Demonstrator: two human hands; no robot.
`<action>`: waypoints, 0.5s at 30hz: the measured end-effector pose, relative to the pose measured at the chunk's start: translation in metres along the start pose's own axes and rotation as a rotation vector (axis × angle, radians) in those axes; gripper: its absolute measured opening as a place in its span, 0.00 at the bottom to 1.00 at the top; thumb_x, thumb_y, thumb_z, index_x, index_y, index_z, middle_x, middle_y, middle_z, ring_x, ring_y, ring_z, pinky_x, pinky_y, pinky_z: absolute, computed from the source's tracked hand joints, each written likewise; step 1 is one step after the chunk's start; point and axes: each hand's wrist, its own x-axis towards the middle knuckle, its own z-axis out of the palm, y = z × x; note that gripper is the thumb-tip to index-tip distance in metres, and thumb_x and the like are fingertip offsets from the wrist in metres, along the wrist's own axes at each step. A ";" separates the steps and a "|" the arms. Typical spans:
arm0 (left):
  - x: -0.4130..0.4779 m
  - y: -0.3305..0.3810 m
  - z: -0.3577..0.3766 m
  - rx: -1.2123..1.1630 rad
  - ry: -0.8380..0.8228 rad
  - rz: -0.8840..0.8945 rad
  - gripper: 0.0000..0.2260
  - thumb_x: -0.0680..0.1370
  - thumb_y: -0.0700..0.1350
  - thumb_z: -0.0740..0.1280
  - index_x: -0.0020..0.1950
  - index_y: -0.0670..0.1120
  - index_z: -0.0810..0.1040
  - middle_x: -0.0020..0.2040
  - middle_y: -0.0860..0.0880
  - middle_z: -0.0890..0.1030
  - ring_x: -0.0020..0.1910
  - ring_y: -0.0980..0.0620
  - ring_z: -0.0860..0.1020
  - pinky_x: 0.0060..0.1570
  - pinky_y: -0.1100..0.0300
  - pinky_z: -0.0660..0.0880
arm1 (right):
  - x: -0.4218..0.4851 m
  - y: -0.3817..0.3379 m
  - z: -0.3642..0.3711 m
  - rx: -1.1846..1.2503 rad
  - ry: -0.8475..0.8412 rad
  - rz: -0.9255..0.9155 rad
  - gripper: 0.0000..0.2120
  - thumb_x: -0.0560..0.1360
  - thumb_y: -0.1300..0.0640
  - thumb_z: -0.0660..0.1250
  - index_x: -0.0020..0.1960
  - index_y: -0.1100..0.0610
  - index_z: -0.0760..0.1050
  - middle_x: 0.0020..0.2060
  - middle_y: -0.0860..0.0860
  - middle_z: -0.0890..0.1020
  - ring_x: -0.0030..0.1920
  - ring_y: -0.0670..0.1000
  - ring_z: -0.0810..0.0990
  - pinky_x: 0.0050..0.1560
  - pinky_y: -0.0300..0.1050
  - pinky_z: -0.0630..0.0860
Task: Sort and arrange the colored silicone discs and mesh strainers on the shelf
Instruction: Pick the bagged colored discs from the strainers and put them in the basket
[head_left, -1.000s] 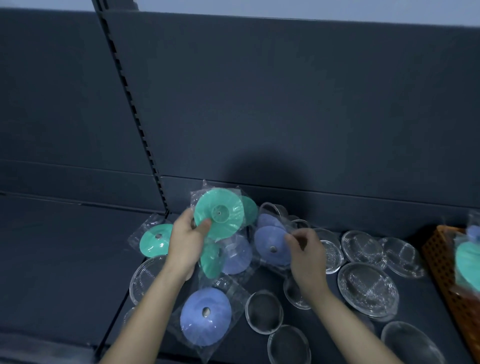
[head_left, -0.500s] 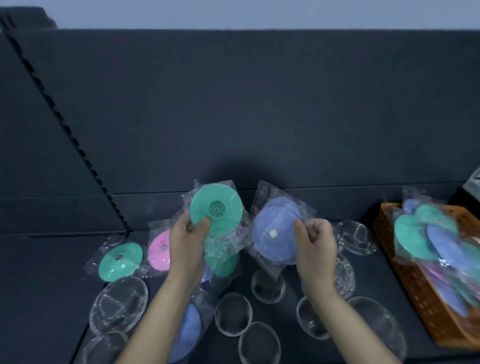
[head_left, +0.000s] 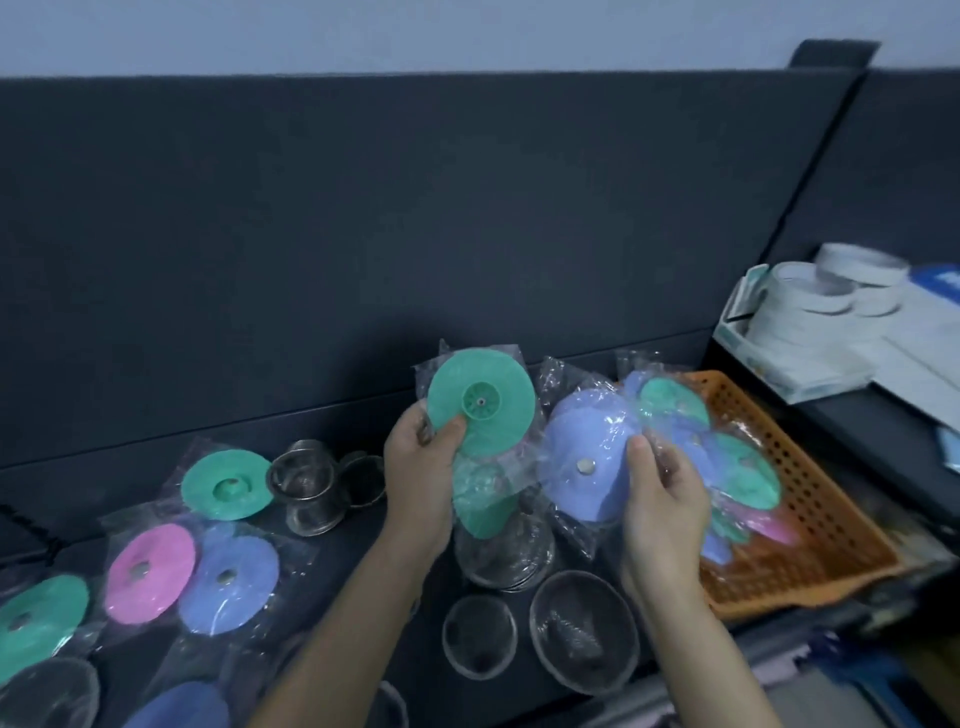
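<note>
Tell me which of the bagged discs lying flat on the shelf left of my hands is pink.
The pink disc, lying between the far-left green disc and the blue disc beside it; the others there are green or blue.

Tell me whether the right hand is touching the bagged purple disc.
Touching. The head view shows the right hand pinching the purple disc through its clear bag, with the thumb on the front face and the fingers curled behind.

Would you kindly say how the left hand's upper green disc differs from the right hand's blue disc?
The upper green disc shows a raised hub; the blue disc shows a small metal centre. The green disc is held higher than the blue disc. Both are round, in clear bags.
</note>
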 end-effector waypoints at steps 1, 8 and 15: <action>0.000 -0.002 0.012 -0.009 -0.016 -0.003 0.07 0.77 0.34 0.65 0.49 0.44 0.79 0.46 0.44 0.84 0.47 0.44 0.82 0.50 0.46 0.79 | 0.008 -0.002 -0.008 0.003 0.027 -0.016 0.10 0.78 0.60 0.63 0.38 0.59 0.74 0.34 0.46 0.75 0.34 0.39 0.70 0.38 0.34 0.69; -0.005 -0.015 0.097 -0.043 -0.148 -0.001 0.06 0.75 0.35 0.66 0.47 0.44 0.79 0.45 0.42 0.83 0.46 0.42 0.81 0.51 0.41 0.77 | 0.064 -0.030 -0.060 -0.080 0.204 -0.181 0.08 0.77 0.61 0.61 0.41 0.57 0.76 0.34 0.46 0.76 0.36 0.40 0.71 0.41 0.38 0.70; -0.005 -0.049 0.166 0.038 -0.199 -0.092 0.06 0.75 0.36 0.66 0.51 0.44 0.77 0.50 0.42 0.82 0.51 0.40 0.80 0.52 0.43 0.78 | 0.108 -0.033 -0.107 -0.308 0.364 -0.344 0.08 0.79 0.61 0.60 0.51 0.61 0.77 0.43 0.50 0.79 0.43 0.43 0.74 0.41 0.28 0.67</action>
